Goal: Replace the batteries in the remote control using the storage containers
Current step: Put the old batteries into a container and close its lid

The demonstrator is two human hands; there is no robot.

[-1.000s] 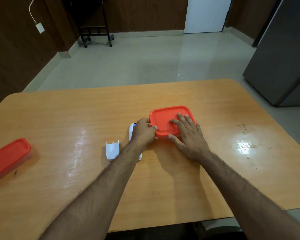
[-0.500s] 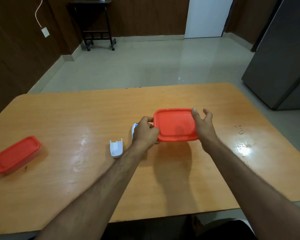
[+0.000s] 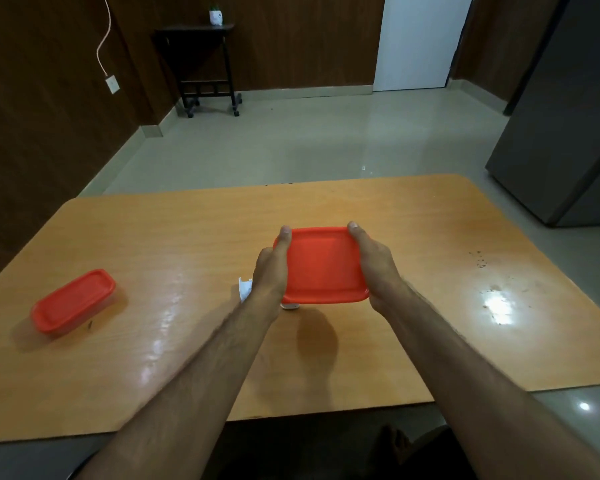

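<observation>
Hands framed the single head view: the left hand (image 3: 269, 268) and the right hand (image 3: 373, 263) clasped a rectangular storage container with an orange-red plastic lid (image 3: 324, 266) from its two short-looking sides, raised clear of the glossy orange-brown wooden bench (image 3: 187, 358), its shadow lying on the wood below and nearer. Each thumb lay along a side edge of the lid, tip at a far corner; the other fingers were curled underneath and hidden, so how they spread could not be told. The container's body was hidden under the lid.

By judgement, the box was light, stiff thin plastic with a smooth, somewhat slippery lid; loose contents would rattle and shift if tipped. The lid's rim and corners looked the best place to take hold, one hand steadying the body while the other peeled a corner up.

The lid faced up toward the camera, tilted a little, with its long axis seeming to run near to far, though wide-angle distortion made that uncertain.

Behind the left wrist a small white plastic piece (image 3: 245, 289) peeked out on the bench, and another white scrap (image 3: 290, 306) showed under the container's near edge; what they were could not be told. A second closed orange-lidded container (image 3: 71, 301) sat well apart at the left.
</observation>
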